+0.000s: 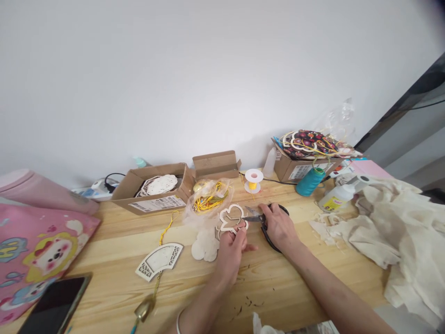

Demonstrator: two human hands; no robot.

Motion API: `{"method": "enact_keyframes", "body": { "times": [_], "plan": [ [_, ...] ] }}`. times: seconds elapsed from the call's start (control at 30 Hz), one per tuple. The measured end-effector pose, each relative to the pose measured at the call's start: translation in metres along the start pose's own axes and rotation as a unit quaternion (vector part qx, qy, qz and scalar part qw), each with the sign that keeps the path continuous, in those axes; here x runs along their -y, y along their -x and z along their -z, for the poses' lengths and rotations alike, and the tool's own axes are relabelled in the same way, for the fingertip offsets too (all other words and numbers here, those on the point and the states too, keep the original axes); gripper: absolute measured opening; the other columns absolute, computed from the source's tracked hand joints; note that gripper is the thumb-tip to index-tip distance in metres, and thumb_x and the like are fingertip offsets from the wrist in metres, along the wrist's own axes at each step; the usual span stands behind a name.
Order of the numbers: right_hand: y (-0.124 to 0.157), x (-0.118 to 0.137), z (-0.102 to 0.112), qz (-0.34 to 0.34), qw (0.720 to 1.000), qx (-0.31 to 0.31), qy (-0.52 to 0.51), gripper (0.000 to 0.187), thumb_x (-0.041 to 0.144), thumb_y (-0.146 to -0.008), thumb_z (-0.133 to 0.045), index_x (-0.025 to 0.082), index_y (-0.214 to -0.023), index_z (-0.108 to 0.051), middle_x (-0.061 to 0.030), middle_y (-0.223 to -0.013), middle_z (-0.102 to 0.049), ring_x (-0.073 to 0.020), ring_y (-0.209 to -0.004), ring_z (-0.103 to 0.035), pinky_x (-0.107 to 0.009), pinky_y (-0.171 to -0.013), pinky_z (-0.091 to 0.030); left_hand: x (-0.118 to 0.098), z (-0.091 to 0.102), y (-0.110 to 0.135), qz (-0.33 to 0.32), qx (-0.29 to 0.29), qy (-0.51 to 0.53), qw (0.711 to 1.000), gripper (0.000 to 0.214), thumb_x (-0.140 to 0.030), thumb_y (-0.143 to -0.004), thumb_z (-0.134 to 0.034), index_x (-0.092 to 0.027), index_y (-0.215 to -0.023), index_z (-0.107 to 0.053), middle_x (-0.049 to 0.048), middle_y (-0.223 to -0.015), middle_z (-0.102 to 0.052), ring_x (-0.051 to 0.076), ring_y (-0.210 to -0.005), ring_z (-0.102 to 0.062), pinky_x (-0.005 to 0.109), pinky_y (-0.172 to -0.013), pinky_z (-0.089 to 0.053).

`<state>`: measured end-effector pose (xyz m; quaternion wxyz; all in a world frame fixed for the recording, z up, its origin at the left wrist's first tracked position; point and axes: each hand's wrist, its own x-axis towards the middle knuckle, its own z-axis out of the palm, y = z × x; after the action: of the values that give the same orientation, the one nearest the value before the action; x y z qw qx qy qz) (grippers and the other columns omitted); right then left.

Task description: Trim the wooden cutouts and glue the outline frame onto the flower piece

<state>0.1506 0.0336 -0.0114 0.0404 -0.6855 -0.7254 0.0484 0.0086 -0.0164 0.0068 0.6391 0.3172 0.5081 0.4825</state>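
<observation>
My left hand pinches a pale flower-shaped wooden frame by its lower edge, above the table. In my right hand is a pair of black-handled scissors. The scissor blades part slightly and point left, with their tips at the frame's right side; whether they touch it I cannot tell. White scalloped pieces lie just left of my left hand. Farther left rests a fan-shaped wooden ornament with a yellow cord on top and a gold bell-like piece below.
Behind my hands are a bag of yellow cords, a spool of yellow thread and cardboard boxes. At right stand a teal thread cone, a glue bottle and crumpled cream cloth. A phone lies at left.
</observation>
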Motion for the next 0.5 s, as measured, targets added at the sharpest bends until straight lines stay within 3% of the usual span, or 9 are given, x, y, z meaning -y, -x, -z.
{"method": "enact_keyframes", "body": {
  "times": [0.1,0.2,0.4,0.5],
  "plan": [
    [-0.005,-0.008,0.001,-0.064,0.998,-0.005,0.013,0.04,0.018,-0.078,-0.042,0.021,-0.118,-0.046,-0.0099,-0.095,-0.052,-0.0197,-0.077,-0.055,-0.027,-0.062,-0.036,0.0,-0.003,0.006,0.011,0.011,0.002,1.0,0.039,-0.041,-0.07,-0.057,-0.011,-0.095,-0.06,-0.0111,-0.045,-0.021,0.005,-0.044,-0.018,0.024,-0.053,-0.049],
    [-0.006,-0.015,0.001,-0.07,0.997,-0.022,0.004,0.042,0.016,-0.077,-0.043,0.023,-0.118,-0.046,-0.0083,-0.095,-0.052,-0.0179,-0.075,-0.055,-0.026,-0.06,-0.036,0.002,-0.005,0.006,0.023,0.005,0.01,1.0,0.039,-0.04,-0.071,-0.056,-0.011,-0.097,-0.059,-0.0106,-0.047,-0.021,0.005,-0.045,-0.019,0.024,-0.053,-0.049],
    [0.006,-0.012,0.002,-0.002,0.997,-0.028,-0.073,0.047,0.01,-0.07,-0.049,0.022,-0.116,-0.048,-0.0051,-0.092,-0.051,-0.0149,-0.073,-0.052,-0.024,-0.06,-0.036,0.009,-0.001,-0.008,0.021,-0.012,0.032,0.999,0.036,-0.039,-0.072,-0.055,-0.012,-0.095,-0.057,-0.0104,-0.048,-0.02,0.005,-0.047,-0.017,0.022,-0.052,-0.047],
    [0.01,-0.006,0.002,0.039,0.996,-0.024,-0.08,0.048,0.009,-0.068,-0.05,0.022,-0.114,-0.049,-0.0051,-0.092,-0.051,-0.0151,-0.075,-0.051,-0.023,-0.059,-0.035,0.012,0.0,-0.013,0.005,-0.008,0.033,0.999,0.026,-0.039,-0.073,-0.055,-0.015,-0.083,-0.056,-0.0102,-0.048,-0.019,0.006,-0.048,-0.015,0.02,-0.052,-0.045]
  ]
}}
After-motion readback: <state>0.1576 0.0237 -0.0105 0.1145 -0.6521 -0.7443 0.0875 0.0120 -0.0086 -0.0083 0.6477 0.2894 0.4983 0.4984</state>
